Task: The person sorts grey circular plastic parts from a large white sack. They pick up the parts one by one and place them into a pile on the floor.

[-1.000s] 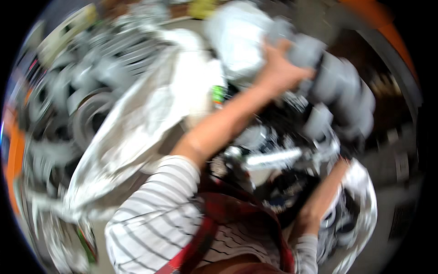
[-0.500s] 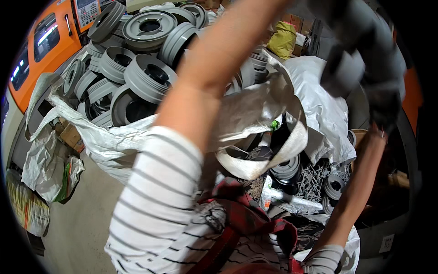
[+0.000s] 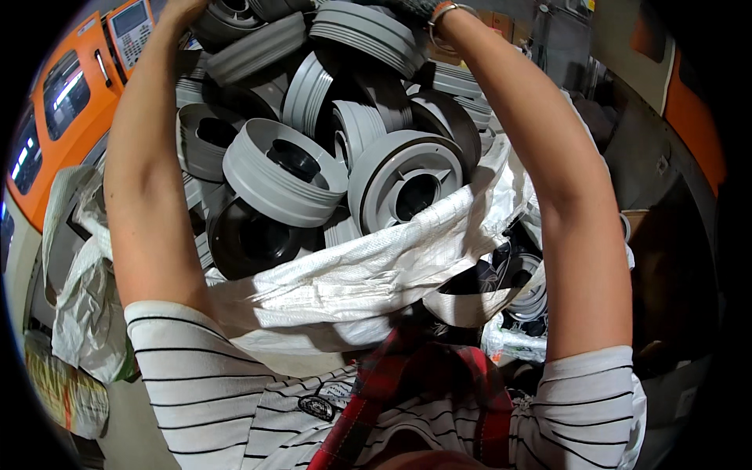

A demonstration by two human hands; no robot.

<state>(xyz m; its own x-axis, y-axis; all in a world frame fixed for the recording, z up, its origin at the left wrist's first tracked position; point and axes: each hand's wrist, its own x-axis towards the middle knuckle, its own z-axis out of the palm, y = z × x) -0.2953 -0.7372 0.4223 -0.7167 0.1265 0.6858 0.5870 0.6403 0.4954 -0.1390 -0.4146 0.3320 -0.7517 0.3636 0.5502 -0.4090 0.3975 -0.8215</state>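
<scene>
Up at the top of the head view, both arms reach over a white woven sack (image 3: 376, 274) heaped with grey plastic spools (image 3: 286, 184). Left hand (image 3: 184, 9) and right hand (image 3: 427, 8) are cropped, so can't tell what the fingers are doing. Spools right below them look rigid, light-ish, smooth; I'd grab by the flange rim.

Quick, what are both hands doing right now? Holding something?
Left hand: up on a grey ribbed plastic spool at the top of the heap; grip cannot be told.
Right hand: mostly out of frame above the bracelet; cannot be told.
</scene>
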